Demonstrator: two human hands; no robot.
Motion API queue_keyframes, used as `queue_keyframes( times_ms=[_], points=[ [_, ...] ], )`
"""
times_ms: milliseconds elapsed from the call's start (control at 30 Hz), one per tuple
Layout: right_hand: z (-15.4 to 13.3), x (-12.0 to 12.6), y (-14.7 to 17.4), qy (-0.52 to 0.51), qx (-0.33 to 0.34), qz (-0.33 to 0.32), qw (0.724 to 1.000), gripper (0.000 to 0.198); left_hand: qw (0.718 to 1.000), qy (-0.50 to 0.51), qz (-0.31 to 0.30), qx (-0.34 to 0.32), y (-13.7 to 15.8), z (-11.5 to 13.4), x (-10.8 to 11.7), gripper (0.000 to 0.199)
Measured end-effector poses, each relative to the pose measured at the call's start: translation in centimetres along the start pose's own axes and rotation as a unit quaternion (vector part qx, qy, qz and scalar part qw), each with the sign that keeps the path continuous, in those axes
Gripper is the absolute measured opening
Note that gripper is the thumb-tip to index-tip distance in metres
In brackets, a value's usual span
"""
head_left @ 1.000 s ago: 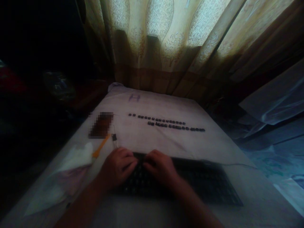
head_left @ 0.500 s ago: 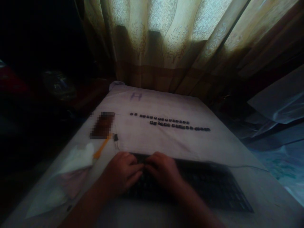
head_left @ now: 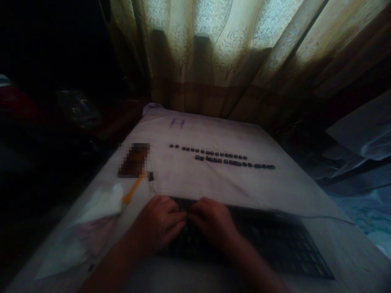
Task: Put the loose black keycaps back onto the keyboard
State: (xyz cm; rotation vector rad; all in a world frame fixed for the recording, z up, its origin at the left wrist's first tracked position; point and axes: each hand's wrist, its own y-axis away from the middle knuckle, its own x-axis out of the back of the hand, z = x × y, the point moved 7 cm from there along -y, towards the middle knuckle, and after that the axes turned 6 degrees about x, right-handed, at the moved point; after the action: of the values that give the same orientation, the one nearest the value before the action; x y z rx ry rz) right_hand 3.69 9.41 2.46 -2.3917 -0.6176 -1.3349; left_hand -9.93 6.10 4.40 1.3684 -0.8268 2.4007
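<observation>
A black keyboard (head_left: pixel 275 240) lies across the near part of the table, dim and slightly blurred. Over its left part my left hand (head_left: pixel 161 221) rests with the fingers bent and pressed together. My right hand (head_left: pixel 212 217) meets it there, its thumb and fingers pinched close to the left fingertips. Whatever lies between the fingertips is too small and dark to make out. Beyond the keyboard, several loose black keycaps are laid out in two lines, a back row (head_left: pixel 216 154) and a front row (head_left: pixel 236 162).
Left of the keyboard are an orange tool (head_left: pixel 132 190), a small black piece with a pale cord (head_left: pixel 151 176), a pixelated brown object (head_left: pixel 134 160) and a crumpled white bag (head_left: pixel 100 207). A cable (head_left: pixel 324 217) runs off right. Curtains (head_left: pixel 207 53) hang behind the table (head_left: pixel 214 130).
The view has shifted a little, so the table and its things appear slightly farther right. Both hands stay together over the same part of the keyboard, with barely any finger movement visible.
</observation>
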Motion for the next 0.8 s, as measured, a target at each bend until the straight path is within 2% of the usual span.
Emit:
queue_keyframes(
  times_ms=[233, 500, 800],
  points=[
    [-0.3, 0.0, -0.1, 0.02, -0.022, -0.013, 0.999, 0.011, 1.0, -0.008, 0.004, -0.004, -0.1, 0.4, 0.2, 0.018],
    [-0.5, 0.1, 0.1, 0.017, -0.013, -0.017, 1.0, 0.014, 0.999, -0.029, -0.001, -0.014, 0.0, 0.6, -0.2, 0.019],
    [-1.6, -0.1, -0.2, 0.134, -0.002, -0.039, 0.99, 0.012, 1.0, -0.028, -0.014, 0.002, -0.2, 0.7, -0.1, 0.016]
  ],
)
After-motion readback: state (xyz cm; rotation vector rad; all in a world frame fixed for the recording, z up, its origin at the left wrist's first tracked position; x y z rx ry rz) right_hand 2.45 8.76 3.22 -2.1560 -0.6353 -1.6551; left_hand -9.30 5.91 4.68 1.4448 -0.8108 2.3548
